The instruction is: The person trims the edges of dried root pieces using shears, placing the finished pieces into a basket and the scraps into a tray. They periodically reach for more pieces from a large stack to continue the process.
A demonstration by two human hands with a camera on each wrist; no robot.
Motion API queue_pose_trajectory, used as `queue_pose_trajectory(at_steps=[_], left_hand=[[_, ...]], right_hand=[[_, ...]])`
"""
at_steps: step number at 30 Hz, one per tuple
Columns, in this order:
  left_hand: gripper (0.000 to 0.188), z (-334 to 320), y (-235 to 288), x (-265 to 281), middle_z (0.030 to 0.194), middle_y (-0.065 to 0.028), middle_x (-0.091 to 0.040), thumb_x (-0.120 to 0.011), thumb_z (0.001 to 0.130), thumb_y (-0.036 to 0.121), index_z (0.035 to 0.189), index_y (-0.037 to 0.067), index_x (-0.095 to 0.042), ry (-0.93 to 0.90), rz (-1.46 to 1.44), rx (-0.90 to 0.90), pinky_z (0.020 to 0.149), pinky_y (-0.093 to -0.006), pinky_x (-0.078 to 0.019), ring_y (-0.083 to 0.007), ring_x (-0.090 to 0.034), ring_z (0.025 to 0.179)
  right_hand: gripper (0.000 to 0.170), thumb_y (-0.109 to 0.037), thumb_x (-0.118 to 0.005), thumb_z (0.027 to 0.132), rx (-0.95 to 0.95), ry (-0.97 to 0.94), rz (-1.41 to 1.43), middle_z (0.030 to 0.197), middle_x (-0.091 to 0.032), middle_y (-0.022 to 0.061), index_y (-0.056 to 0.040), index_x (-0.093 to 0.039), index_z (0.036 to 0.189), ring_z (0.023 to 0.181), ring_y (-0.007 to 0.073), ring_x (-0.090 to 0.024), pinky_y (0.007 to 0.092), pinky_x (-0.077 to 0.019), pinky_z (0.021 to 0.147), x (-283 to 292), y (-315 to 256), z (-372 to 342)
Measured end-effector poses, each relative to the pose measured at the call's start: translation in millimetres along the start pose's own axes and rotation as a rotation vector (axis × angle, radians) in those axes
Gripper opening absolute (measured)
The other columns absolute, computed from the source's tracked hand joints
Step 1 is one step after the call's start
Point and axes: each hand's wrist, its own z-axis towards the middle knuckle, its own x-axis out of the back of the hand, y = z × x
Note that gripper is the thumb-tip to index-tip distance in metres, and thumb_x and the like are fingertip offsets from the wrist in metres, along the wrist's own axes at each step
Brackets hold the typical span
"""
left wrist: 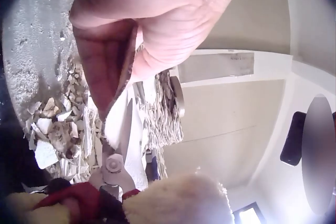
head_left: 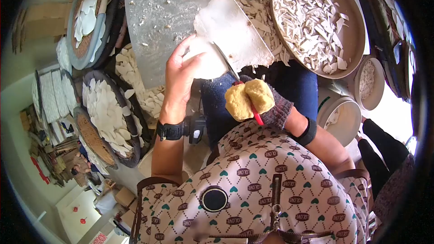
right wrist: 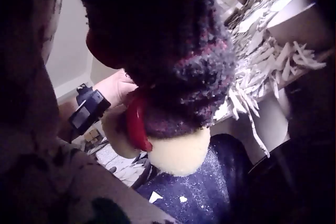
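My bare left hand (head_left: 180, 72) pinches a thin, white, shell-like piece (head_left: 209, 63) between thumb and fingers. In the left wrist view, the piece (left wrist: 116, 125) is seen nearly edge-on, with the shears (left wrist: 113, 164) right at it and their blades apart. My right hand (head_left: 279, 107), in a dark knitted glove, grips these shears by their red handles (right wrist: 136, 124). Yellow foam padding (head_left: 239, 101) wraps the handles and hides part of the fingers. Just beyond the left hand, a larger white slab (head_left: 235, 31) lies at the table's near edge.
White scraps are scattered over the grey metal table (head_left: 149, 27). A round tray (head_left: 274, 13) of cut slivers stands at the right, with a white bucket (head_left: 337, 131) below it. Baskets (head_left: 131, 131) of white pieces are at the left. Another person's legs (head_left: 382, 142) show at right.
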Motion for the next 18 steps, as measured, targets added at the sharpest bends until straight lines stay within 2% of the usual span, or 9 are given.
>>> queue_pose_trajectory(at_steps=[3,5,7,9,12,16,18], left_hand=[[0.047,0,1,-2,0.105,-0.0096,-0.056,-0.058,0.077,0.000,0.122,-0.004,-0.044,-0.011,0.049,-0.008,0.079,-0.0253,-0.0480,-0.0137,-0.056,0.093],[0.047,1,0,-2,0.106,-0.0096,-0.056,-0.058,0.077,0.001,0.122,-0.004,-0.044,-0.027,0.040,-0.003,0.079,-0.0253,-0.0478,-0.0136,-0.056,0.093],[0.047,2,-2,-2,0.107,-0.0098,-0.056,-0.058,0.078,0.001,0.122,-0.004,-0.044,-0.036,0.027,0.008,0.080,-0.0253,-0.0477,-0.0136,-0.056,0.094],[0.046,3,-5,1,0.107,-0.0101,-0.056,-0.058,0.078,0.001,0.122,-0.004,-0.044,-0.041,0.014,0.029,0.080,-0.0255,-0.0478,-0.0139,-0.056,0.094],[0.047,3,-7,0,0.109,-0.0112,-0.055,-0.057,0.079,0.002,0.123,-0.003,-0.043,-0.034,0.015,0.010,0.081,-0.0259,-0.0477,-0.0151,-0.056,0.096],[0.049,2,-4,0,0.112,-0.0126,-0.055,-0.056,0.080,0.003,0.126,-0.002,-0.039,-0.066,-0.136,0.106,0.084,-0.0287,-0.0475,-0.0180,-0.057,0.098],[0.050,4,-5,3,0.113,-0.0134,-0.054,-0.055,0.081,0.003,0.127,-0.002,-0.037,-0.106,-0.330,0.193,0.085,-0.0304,-0.0473,-0.0194,-0.056,0.100]], right_hand=[[0.027,-0.008,-0.052,0.087,-0.011,-0.122,0.087,0.110,-0.055,0.0107,0.0014,-0.047,0.112,0.100,0.0190,-0.056,0.0320,-0.0458,0.089,11,5,4],[0.026,-0.007,-0.053,0.087,-0.007,-0.092,0.059,0.109,-0.055,0.0106,0.0008,-0.048,0.111,0.099,0.0182,-0.056,0.0313,-0.0458,0.089,7,5,3],[0.026,-0.006,-0.054,0.086,0.024,-0.058,-0.102,0.108,-0.056,0.0103,0.0003,-0.049,0.110,0.099,0.0175,-0.056,0.0306,-0.0456,0.089,2,0,0],[0.027,-0.005,-0.055,0.085,0.085,-0.019,-0.392,0.108,-0.056,0.0100,-0.0002,-0.049,0.110,0.099,0.0169,-0.056,0.0301,-0.0453,0.089,-4,-5,-3],[0.029,-0.005,-0.058,0.083,0.039,0.010,-0.216,0.109,-0.056,0.0097,-0.0005,-0.049,0.111,0.098,0.0166,-0.056,0.0295,-0.0449,0.090,-1,-4,-6],[0.024,-0.008,-0.061,0.079,0.194,0.043,-0.714,0.099,-0.062,0.0093,-0.0035,-0.057,0.102,0.093,0.0182,-0.059,0.0295,-0.0465,0.085,0,-5,-5],[0.025,-0.010,-0.062,0.079,0.266,-0.008,-0.785,0.099,-0.061,0.0095,-0.0039,-0.057,0.103,0.094,0.0192,-0.059,0.0302,-0.0456,0.085,-2,-7,-3]])
